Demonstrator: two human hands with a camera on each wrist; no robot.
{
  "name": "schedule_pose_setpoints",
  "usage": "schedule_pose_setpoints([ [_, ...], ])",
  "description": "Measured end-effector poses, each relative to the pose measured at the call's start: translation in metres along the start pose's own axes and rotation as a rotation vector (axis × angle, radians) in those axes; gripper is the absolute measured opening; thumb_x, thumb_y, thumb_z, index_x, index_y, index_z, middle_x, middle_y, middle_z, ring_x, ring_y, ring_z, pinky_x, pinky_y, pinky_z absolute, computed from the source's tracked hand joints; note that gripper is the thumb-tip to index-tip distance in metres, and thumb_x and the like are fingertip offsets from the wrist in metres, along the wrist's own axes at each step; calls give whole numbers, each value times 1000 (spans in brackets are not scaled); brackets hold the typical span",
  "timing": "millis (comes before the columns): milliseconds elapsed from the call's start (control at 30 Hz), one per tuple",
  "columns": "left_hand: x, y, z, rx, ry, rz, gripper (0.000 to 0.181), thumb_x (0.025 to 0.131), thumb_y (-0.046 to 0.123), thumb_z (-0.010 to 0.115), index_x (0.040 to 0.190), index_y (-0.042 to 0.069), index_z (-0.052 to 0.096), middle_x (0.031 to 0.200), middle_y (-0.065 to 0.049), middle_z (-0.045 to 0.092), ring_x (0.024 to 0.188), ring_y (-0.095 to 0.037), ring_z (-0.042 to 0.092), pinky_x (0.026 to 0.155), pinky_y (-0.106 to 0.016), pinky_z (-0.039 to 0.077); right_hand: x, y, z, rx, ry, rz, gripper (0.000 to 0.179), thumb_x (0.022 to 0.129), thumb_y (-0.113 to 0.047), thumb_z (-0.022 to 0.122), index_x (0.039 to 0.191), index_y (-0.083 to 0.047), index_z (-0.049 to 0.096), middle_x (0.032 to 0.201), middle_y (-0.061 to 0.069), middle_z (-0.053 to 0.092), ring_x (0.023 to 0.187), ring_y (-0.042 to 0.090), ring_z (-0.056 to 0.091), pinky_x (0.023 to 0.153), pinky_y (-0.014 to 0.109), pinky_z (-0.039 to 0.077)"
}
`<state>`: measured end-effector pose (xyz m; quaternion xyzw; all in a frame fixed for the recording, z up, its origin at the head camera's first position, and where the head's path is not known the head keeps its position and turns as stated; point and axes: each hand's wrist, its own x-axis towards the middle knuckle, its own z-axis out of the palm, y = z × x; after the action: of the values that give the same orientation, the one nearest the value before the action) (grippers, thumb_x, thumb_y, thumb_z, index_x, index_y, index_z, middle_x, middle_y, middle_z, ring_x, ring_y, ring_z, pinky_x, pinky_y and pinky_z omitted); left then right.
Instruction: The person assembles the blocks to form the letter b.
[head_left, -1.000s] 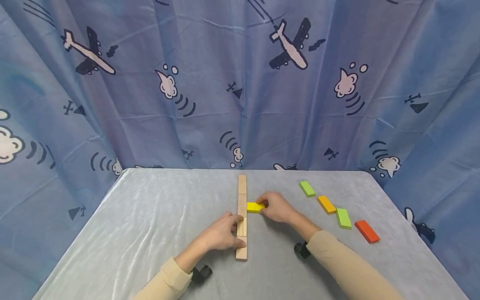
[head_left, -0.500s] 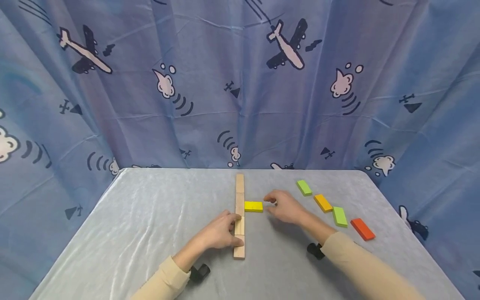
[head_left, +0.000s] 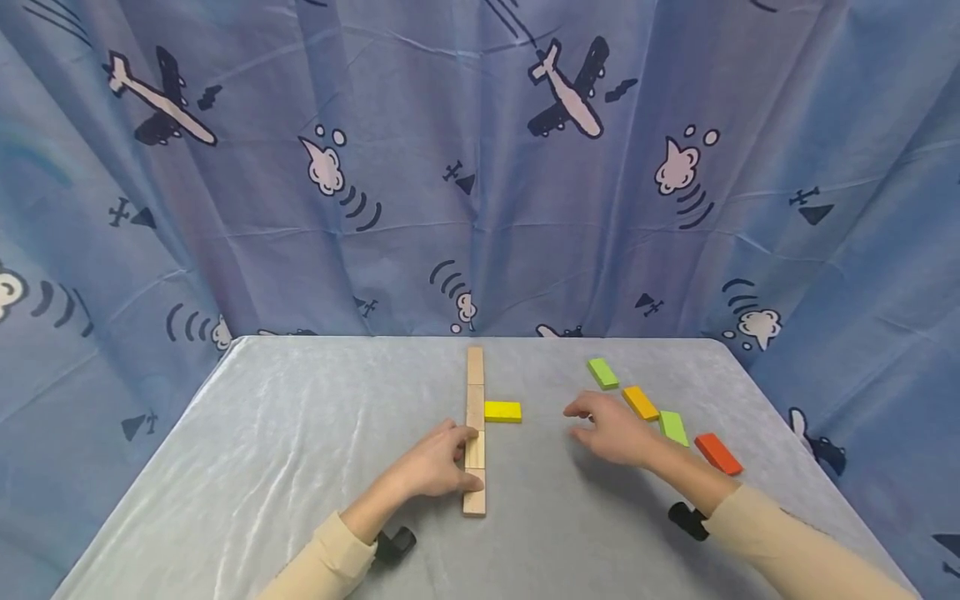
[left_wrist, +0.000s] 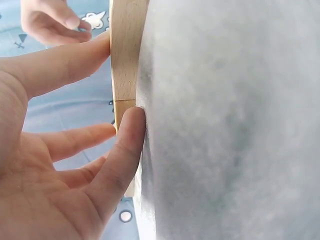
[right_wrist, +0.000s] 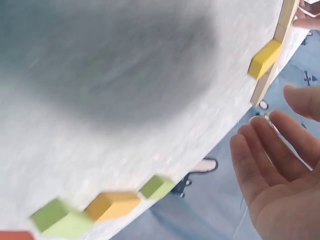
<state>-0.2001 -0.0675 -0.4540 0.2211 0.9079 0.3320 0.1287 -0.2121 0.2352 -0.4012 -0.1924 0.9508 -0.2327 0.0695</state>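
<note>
Several plain wooden blocks [head_left: 476,407] lie end to end in a straight line running away from me. My left hand [head_left: 437,463] rests against the near part of this line, with the thumb and fingertips touching the blocks; in the left wrist view the fingers [left_wrist: 62,70] are mostly straight. A yellow block [head_left: 502,412] lies crosswise, one end against the line's right side. To its right my right hand [head_left: 615,427] hovers over the table, holding nothing. Its fingers [right_wrist: 245,165] are relaxed in the right wrist view. Near it lie an orange block [head_left: 640,402] and a green block [head_left: 673,428].
Another green block [head_left: 603,373] lies at the back right, and a red block [head_left: 717,454] lies farthest right. A pale cloth covers the table [head_left: 300,417]. Behind it hangs a blue curtain [head_left: 405,125] printed with planes. Dark wrist cameras [head_left: 395,546] sit below the wrists.
My right hand has let go of the yellow block and moved right, toward the coloured blocks. The yellow block stays against the wooden line. My left hand keeps its place there.
</note>
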Motion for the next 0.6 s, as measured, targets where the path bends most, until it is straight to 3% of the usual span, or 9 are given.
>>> schedule_pose_setpoints([
  [300,-1,0,0,-4,-4,-1,75,78,26,88,141,1,56,109,-6,55,98,-19,58,78,-33,49,-25,26,-18,-38,40,20,30,92,-13,72,119,1,71,117,11,69,109,35,63,90,53,51],
  [600,-1,2,-1,-14,-12,-4,74,78,25,88,141,1,55,112,-8,55,104,-23,61,82,-36,51,-44,57,-26,-69,90,63,32,91,-13,73,118,5,70,115,18,68,108,40,63,89,57,50],
])
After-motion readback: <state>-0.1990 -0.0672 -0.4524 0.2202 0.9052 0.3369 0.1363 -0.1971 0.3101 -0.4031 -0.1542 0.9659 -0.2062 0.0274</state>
